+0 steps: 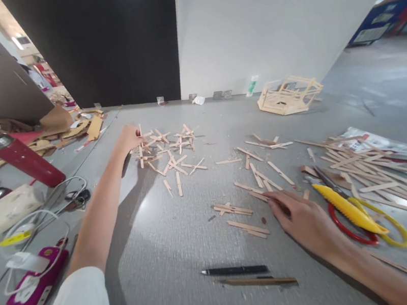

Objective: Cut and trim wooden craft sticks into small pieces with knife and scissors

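Note:
My left hand [128, 138] reaches to the far left of the grey table, its fingers pinched on a small wooden craft stick [140, 128]. Beneath and beside it lies a pile of short sticks [180, 146], some crossed over each other. My right hand [301, 214] rests low over the table at the right, fingers curled, with the tips on the end of another stick [258, 196]. Loose sticks [280, 173] lie beyond that hand, and small groups of sticks [233, 209] lie to its left.
Scissors [362, 240] and a yellow cutter [347, 208] lie right of my right hand, near a large stick heap [375, 166]. A stick frame [289, 96] stands at the back. A black pen [235, 271] lies in front. Leftward are a red bottle [29, 162] and a purple power strip [38, 281].

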Action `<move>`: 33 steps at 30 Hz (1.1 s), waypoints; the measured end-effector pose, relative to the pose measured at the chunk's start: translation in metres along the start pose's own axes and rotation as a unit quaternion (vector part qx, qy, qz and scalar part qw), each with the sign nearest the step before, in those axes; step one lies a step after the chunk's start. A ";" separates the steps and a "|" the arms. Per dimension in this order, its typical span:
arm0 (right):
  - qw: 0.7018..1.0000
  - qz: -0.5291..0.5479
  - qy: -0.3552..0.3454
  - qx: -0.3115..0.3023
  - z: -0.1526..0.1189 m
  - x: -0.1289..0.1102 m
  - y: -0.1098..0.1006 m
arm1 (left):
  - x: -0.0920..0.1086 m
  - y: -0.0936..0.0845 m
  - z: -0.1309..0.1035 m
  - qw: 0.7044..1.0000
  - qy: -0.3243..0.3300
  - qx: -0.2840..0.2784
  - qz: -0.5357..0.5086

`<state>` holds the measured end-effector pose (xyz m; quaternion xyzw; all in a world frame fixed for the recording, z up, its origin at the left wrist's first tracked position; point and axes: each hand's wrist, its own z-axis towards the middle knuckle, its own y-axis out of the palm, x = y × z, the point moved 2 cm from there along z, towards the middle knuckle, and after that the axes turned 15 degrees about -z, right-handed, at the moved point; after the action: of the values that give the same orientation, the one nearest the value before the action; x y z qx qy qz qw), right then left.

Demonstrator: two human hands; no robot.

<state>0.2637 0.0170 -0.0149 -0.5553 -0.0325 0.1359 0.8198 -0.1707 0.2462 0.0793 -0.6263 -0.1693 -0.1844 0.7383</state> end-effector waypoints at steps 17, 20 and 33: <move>0.985 -0.003 0.169 0.046 0.019 0.044 -0.033 | 0.087 -0.020 -0.053 0.993 0.083 -0.084 -0.004; 0.979 -0.016 0.196 0.056 0.022 0.057 -0.042 | 0.123 0.010 -0.087 0.967 0.143 -0.205 -0.037; 0.965 -0.020 0.259 0.045 0.021 0.079 -0.048 | 0.171 0.093 -0.164 0.870 0.234 -0.433 -0.003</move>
<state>0.3440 0.0401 0.0299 -0.5332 0.1765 -0.0276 0.8269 0.0268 0.0872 0.0553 -0.8214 0.1033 -0.3824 0.4104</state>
